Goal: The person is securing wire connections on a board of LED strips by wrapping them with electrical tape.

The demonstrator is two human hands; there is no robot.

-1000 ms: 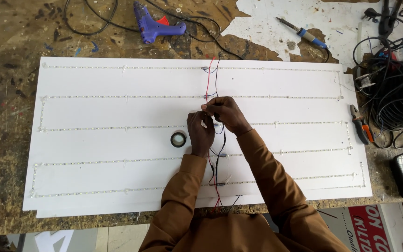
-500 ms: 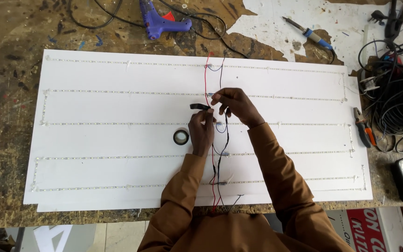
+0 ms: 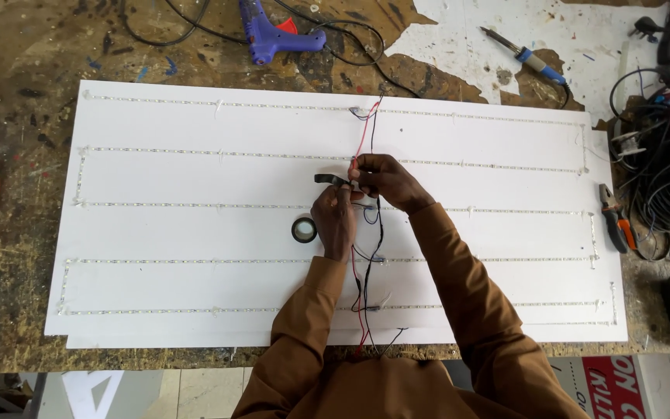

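Head view: red and black wires (image 3: 364,155) are pinched by the right hand (image 3: 385,180); a black tape strip (image 3: 327,179) is gripped by the left hand (image 3: 333,219) above the white board (image 3: 195,178).

Workshop, prob. sign/electrical; scarred paint-stained table (image 3: 56,46); glue gun (image 3: 273,35) & soldering iron (image 3: 523,56) at far edge; pliers (image 3: 616,217), cable tangle (image 3: 664,155) at right edge.

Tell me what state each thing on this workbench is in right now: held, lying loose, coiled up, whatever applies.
Left hand: pinching a strip of black tape.
Right hand: gripping the red and black wires where the tape meets them.
Tape roll: lying flat on the white board, untouched.
Glue gun: lying on its side, unheld.
Soldering iron: lying unheld.
Pliers: lying shut beside the board.
Black cables: loosely coiled.
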